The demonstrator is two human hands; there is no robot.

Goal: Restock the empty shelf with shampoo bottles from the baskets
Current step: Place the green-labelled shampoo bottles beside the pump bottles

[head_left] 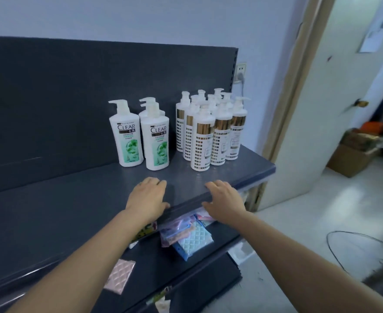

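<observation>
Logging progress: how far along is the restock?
Done: CLEAR bottles and a cluster of gold-banded bottles stand at the right end of the shelf. In hand: nothing; the left hand and right hand rest empty on its front edge. Left: the rest of the shelf is bare; no baskets in view.

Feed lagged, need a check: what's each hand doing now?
Left hand: open, at the shelf edge, empty.
Right hand: open, at the shelf edge, empty.

- The dark top shelf [73, 199] carried pump bottles toward its right end;
- white-and-green CLEAR bottles [155, 141] stood just left of a white-and-gold cluster [208, 136];
- the lower shelf [159, 267] held flat packets [195, 241].
</observation>
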